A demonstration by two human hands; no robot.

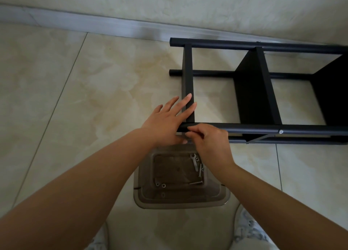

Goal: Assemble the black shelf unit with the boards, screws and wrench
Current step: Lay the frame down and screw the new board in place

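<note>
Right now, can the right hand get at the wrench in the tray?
Probably yes. The wrench lies uncovered in the open tray, just beside the right hand's wrist. But that hand is pinching at the shelf pole, so it must let go first.

Matt black shelf unit [252, 91] with smooth tubular poles [263, 127] lies on a glossy, marble-patterned tile floor [94, 80]; bright metal screws [200, 172] and wrench [194, 161] sit in a translucent plastic tray [180, 200].
</note>
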